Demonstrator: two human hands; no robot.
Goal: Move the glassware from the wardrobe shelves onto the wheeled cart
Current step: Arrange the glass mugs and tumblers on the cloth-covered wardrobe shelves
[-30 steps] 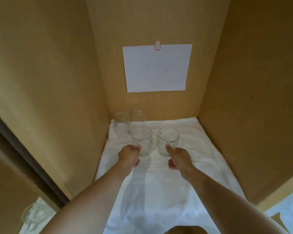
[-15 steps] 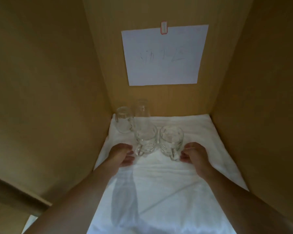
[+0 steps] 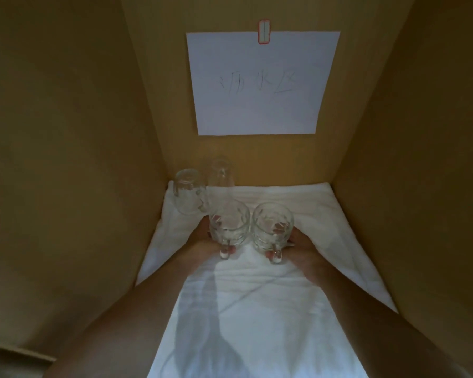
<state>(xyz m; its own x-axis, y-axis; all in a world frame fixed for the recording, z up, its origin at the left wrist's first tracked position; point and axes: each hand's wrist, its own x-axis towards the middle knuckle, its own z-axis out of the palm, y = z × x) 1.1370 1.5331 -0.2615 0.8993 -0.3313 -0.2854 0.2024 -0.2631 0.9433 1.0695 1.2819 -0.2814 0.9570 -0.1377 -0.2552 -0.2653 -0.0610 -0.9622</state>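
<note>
Two glass mugs (image 3: 230, 227) (image 3: 273, 227) are clasped, one per hand (image 3: 202, 238) (image 3: 302, 245) (handles facing outward), for lifting off the shelf together.

A wardrobe compartment is seen from inside, enclosed by a tan wooden left wall (image 3: 60, 159), right wall (image 3: 421, 159) and back panel (image 3: 161, 91). A white sheet of paper (image 3: 260, 110) with faint handwriting is fixed to the back panel by a red-edged clip (image 3: 264, 31). The shelf is covered by a white towel (image 3: 271, 309). Brighter light is cast on the towel's near end; dimness is noted deeper in.
</note>
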